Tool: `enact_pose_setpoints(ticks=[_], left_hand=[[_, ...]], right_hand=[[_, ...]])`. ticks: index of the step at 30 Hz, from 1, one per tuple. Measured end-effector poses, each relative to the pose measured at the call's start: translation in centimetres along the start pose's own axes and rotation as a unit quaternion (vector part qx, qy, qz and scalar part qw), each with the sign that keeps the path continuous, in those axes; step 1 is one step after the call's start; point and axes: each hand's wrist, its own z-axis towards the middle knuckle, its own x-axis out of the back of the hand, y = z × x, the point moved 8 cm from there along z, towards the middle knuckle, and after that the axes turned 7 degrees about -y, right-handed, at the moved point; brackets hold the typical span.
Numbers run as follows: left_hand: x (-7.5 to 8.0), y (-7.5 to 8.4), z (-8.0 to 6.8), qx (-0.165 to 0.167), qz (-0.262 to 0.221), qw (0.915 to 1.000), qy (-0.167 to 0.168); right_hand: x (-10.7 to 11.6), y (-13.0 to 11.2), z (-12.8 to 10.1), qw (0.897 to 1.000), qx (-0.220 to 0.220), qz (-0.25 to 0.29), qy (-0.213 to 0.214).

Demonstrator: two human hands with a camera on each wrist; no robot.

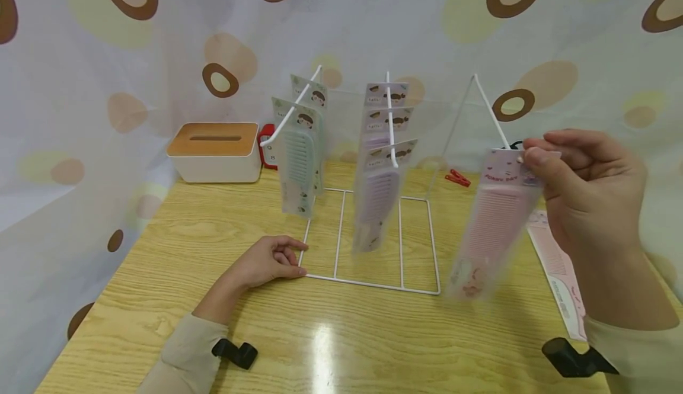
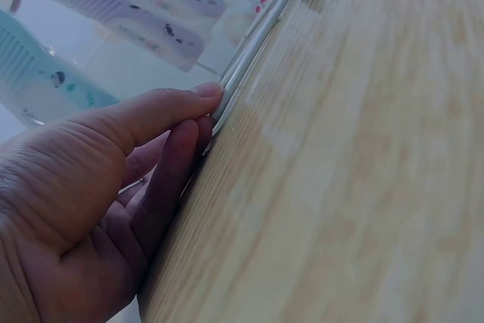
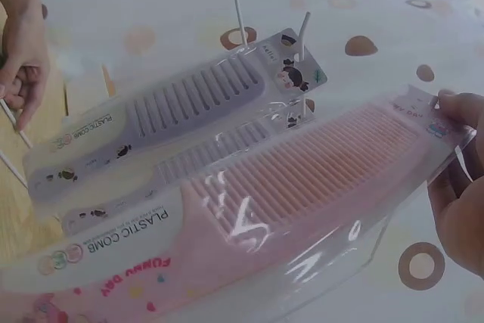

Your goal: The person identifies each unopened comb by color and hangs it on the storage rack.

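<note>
My right hand [image 1: 597,186] pinches the top corner of a packaged pink comb [image 1: 493,222] between thumb and fingers. The package hangs tilted, its top edge by the tip of the rack's right prong [image 1: 491,109]; whether the prong passes through its hole I cannot tell. With thumb and fingertips, my left hand [image 1: 269,258] grips the near left corner of the white wire rack [image 1: 368,283], also seen in the left wrist view as a white rod [image 2: 253,54]. Packaged purple combs [image 1: 380,195] hang on the middle prong, packaged green combs [image 1: 299,157] on the left one.
Another packaged pink comb [image 1: 557,269] lies on the wooden table [image 1: 277,335] under my right forearm. Behind the rack are a tissue box [image 1: 216,169] with a wooden lid, a red clock [image 1: 268,151] and a red clip [image 1: 457,178]. A patterned curtain closes off the back.
</note>
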Motion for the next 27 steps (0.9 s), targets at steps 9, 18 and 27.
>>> enact_pose_setpoints(ticks=[9, 18, 27], left_hand=[[0.0, 0.0, 0.0, 0.000, -0.005, 1.0000, 0.000], [0.1, -0.1, 0.0, 0.001, 0.000, 1.0000, 0.002], [0.1, -0.1, 0.1, -0.001, 0.005, 1.0000, 0.004]], right_hand=[[2.3, 1.4, 0.9, 0.988, -0.048, -0.143, 0.028], [6.8, 4.6, 3.4, 0.962, -0.138, -0.211, 0.105], [9.5, 6.3, 5.1, 0.965, -0.154, -0.165, 0.135]])
